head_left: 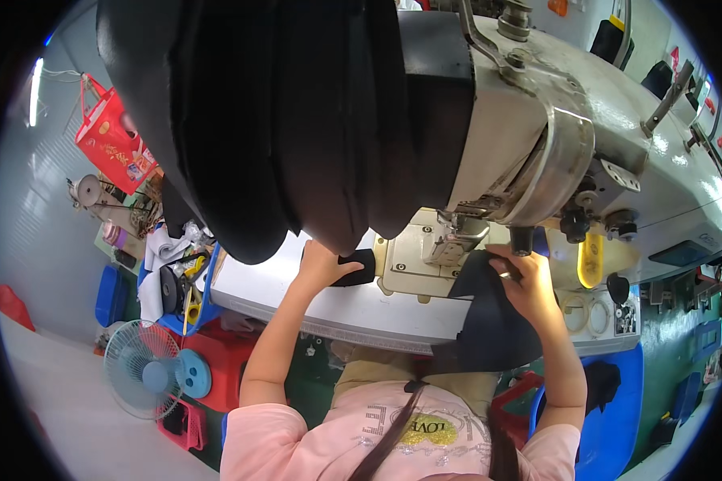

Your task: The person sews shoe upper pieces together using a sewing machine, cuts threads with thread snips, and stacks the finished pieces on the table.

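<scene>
A black fabric panel (pixel 493 317) is lying beside the presser-foot area of a sewing machine (pixel 658 136), its upper end narrowing and its broad lower part hanging over the front edge of the white table (pixel 297 306) toward the lap. It is looking matte, thin and smooth, with a faint bluish-grey cast and angular edges. The right hand (pixel 525 279) is pinching its upper right side between thumb and curled fingers. The left hand (pixel 322 266) is stretching its thumb onto a small black piece (pixel 359 268) left of the metal plate (pixel 413 264); whether it is gripping is impossible to tell, since large black panels (pixel 273 120) are hiding its fingertips.
</scene>
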Demonstrator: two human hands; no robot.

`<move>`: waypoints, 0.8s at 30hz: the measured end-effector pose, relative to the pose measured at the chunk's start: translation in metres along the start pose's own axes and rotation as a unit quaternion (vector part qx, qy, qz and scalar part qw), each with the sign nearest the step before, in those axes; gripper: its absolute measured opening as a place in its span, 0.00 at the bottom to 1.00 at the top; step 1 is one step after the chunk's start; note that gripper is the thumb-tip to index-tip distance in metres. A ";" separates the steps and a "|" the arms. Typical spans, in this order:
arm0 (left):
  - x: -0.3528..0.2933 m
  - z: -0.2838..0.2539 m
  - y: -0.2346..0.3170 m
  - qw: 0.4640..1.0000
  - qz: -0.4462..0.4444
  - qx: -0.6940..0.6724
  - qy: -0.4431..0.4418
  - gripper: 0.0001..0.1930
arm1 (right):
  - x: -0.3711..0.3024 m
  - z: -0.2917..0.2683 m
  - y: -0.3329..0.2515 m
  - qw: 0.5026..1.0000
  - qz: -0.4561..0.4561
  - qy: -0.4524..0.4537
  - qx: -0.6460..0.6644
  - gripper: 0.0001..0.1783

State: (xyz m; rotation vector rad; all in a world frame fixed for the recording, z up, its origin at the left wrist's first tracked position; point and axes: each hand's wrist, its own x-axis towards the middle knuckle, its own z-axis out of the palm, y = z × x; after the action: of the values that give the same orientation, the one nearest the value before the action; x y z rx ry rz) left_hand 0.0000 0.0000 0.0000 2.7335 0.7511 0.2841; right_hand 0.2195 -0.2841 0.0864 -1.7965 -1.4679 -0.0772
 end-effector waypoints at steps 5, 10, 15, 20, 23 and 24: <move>0.004 0.011 -0.010 0.994 0.086 -0.012 0.062 0.17 | 0.013 0.008 -0.002 0.996 0.060 -0.002 0.059 0.24; 0.001 0.020 -0.008 0.986 0.119 0.012 0.115 0.13 | 0.015 0.013 0.007 0.998 0.058 0.017 0.027 0.20; 0.003 0.016 -0.031 0.962 0.067 -0.248 0.096 0.07 | 0.017 0.027 0.020 0.997 0.058 0.034 0.021 0.17; 0.013 -0.050 -0.003 0.941 -0.077 -0.323 -0.063 0.07 | 0.014 0.035 0.036 0.994 0.099 0.022 0.036 0.09; 0.029 -0.051 0.047 0.931 0.050 -0.345 -0.112 0.04 | 0.016 0.041 0.045 0.996 0.066 0.061 0.014 0.08; 0.037 -0.027 0.043 0.912 0.069 -0.389 -0.108 0.03 | 0.018 0.041 0.045 0.996 0.054 0.074 0.007 0.08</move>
State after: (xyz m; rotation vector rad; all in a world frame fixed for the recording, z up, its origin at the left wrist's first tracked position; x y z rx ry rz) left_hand 0.0440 -0.0104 0.0438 2.0061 0.2832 0.2380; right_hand 0.2460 -0.2456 0.0441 -1.8151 -1.2621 -0.1412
